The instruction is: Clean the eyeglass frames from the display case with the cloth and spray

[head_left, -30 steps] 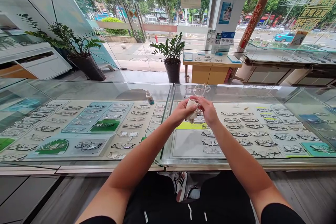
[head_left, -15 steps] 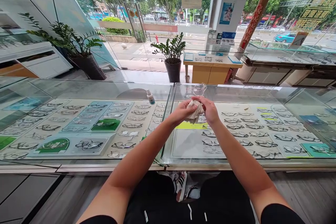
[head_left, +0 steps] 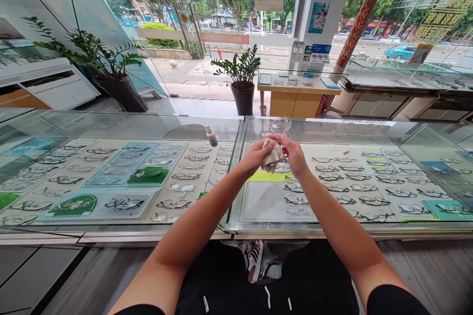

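Observation:
A crumpled beige cleaning cloth [head_left: 272,155] is bunched in my left hand [head_left: 257,154], the thumb pressing down on it. My right hand [head_left: 294,152] is beside it with bent fingers, pinched on a pair of thin-framed eyeglasses [head_left: 281,125]. One round clear lens shows just beyond the fingertips; the rest of the frame is largely hidden by my hands and the cloth. Both hands are close together above the glass display counter [head_left: 269,209]. To their left, a small white spray bottle [head_left: 211,136] with a blue label stands upright on the glass.
Rows of eyeglasses [head_left: 185,176] lie inside the counter on both sides. Beyond it are a potted plant [head_left: 243,96], a second leaning-looking pot [head_left: 123,93] and a wooden display cabinet [head_left: 298,101]. Large windows face a street.
The cloth has shifted slightly left with my left hand, uncovering more of my right fingers. The eyeglasses lens and the spray bottle stay nearly where they were.

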Demonstrator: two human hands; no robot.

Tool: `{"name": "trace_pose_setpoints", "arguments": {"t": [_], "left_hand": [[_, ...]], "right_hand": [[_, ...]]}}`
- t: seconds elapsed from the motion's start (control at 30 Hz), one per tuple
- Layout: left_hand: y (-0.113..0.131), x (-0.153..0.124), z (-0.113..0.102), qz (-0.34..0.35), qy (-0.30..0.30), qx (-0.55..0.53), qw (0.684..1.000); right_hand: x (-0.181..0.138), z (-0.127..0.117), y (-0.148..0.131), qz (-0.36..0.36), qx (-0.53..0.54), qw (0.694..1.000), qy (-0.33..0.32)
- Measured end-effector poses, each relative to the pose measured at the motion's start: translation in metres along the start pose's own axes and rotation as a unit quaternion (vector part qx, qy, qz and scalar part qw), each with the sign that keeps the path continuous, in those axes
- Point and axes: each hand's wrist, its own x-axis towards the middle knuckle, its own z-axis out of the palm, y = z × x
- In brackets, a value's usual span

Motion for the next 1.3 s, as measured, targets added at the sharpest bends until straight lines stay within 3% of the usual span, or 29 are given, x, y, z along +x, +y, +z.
{"name": "trace_pose_setpoints", "arguments": {"t": [0.2, 0.3, 0.5, 0.73, 0.97, 1.2, 1.3], "left_hand": [[0.009, -0.009, 0.002, -0.014, -0.082, -0.009, 0.997], [0.009, -0.009, 0.005, -0.010, -0.066, -0.008, 0.998], [0.003, -0.003, 0.005, -0.016, -0.017, -0.003, 1.000], [0.002, -0.003, 0.000, -0.005, -0.022, 0.000, 1.000], [0.008, -0.009, 0.002, -0.021, -0.080, -0.014, 0.996], [0.004, -0.005, 0.006, 0.001, -0.009, 0.016, 1.000], [0.000, -0.001, 0.003, 0.004, 0.012, 0.037, 0.999]], "right_hand": [[0.000, -0.001, -0.005, 0.012, 0.058, 0.998, 0.017], [-0.001, 0.001, -0.006, 0.025, 0.038, 0.999, 0.006], [-0.004, 0.002, -0.005, -0.050, -0.038, 0.998, -0.014], [-0.003, 0.001, -0.008, 0.034, 0.035, 0.999, 0.006], [-0.001, 0.002, -0.014, 0.062, 0.082, 0.994, 0.027], [0.001, 0.002, -0.008, 0.014, 0.062, 0.998, -0.013], [0.001, 0.002, -0.007, 0.027, 0.063, 0.998, -0.013]]}}
